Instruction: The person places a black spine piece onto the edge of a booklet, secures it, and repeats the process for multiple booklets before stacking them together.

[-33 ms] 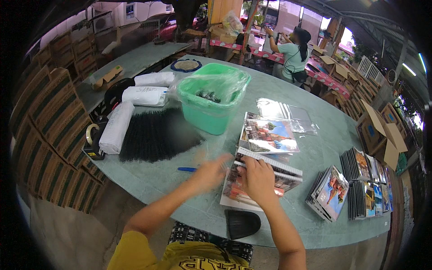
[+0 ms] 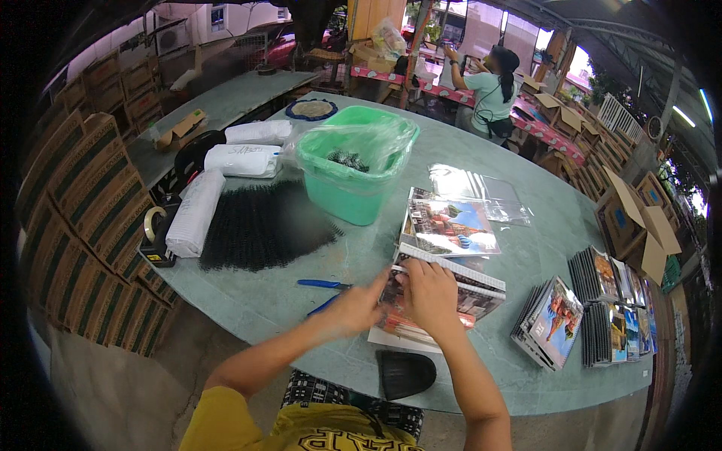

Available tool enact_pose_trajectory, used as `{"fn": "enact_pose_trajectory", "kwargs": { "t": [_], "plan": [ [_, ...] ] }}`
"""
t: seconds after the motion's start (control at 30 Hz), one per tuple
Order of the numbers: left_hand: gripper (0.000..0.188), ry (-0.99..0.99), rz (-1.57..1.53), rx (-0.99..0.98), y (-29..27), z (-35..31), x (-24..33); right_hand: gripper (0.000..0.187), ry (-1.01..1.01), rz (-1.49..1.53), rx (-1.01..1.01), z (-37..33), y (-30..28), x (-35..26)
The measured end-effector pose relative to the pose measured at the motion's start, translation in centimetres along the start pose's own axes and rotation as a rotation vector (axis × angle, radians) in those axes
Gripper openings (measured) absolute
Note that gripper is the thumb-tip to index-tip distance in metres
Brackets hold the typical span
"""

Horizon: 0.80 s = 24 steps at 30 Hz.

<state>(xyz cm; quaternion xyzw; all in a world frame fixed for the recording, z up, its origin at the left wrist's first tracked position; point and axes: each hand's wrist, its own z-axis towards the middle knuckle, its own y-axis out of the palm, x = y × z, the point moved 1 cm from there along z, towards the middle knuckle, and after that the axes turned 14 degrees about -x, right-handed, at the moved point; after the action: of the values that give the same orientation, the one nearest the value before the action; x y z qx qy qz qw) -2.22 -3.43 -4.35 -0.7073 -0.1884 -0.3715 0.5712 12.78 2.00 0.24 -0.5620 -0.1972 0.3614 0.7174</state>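
Note:
A spiral-bound notebook point(image 2: 481, 295) with a dark photo cover stands tilted on its edge, spine upward. My right hand point(image 2: 432, 295) is closed over its spine near the left end, fingers on top and thumb at the near side. At that same end my left hand point(image 2: 355, 308) touches the notebook's corner, fingers drawn together and slightly blurred; whatever lies between them is hidden. Under the notebook rests a printed sheet or cover point(image 2: 402, 331). Blue-handled pliers point(image 2: 323, 284) lie beside my left hand, which partly hides them.
Glossy picture covers point(image 2: 451, 225) and clear plastic sheets point(image 2: 489, 197) lie beyond. Finished notebooks point(image 2: 553, 323) stack at right. A green bin point(image 2: 350, 192), black coils point(image 2: 263, 225), white rolls point(image 2: 194, 214) and a tape dispenser point(image 2: 156, 233) stand left. A black curved piece point(image 2: 406, 374) sits at the near edge.
My left hand has shifted slightly nearer to me and looks less blurred. More of the pliers' blue handles shows. My right hand stays on the notebook, nearly unmoved.

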Motion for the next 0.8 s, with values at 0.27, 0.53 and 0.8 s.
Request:
{"fn": "enact_pose_trajectory", "kwargs": {
  "t": [0.27,0.53,0.8],
  "plan": [
    [0.032,0.139,-0.185,0.283,-3.7,-1.2,1.1,0.024,0.074,-0.029,0.200,0.1,0.7,-0.7],
    [0.021,0.268,-0.022,0.496,-1.5,-0.4,2.0,0.016,0.047,0.182,0.211,-0.6,0.1,-0.8],
    [0.041,-0.095,-1.124,-0.050,-1.8,0.3,1.4,0.019,0.040,0.225,0.140,-1.1,-0.4,-1.0]
  ]
}}
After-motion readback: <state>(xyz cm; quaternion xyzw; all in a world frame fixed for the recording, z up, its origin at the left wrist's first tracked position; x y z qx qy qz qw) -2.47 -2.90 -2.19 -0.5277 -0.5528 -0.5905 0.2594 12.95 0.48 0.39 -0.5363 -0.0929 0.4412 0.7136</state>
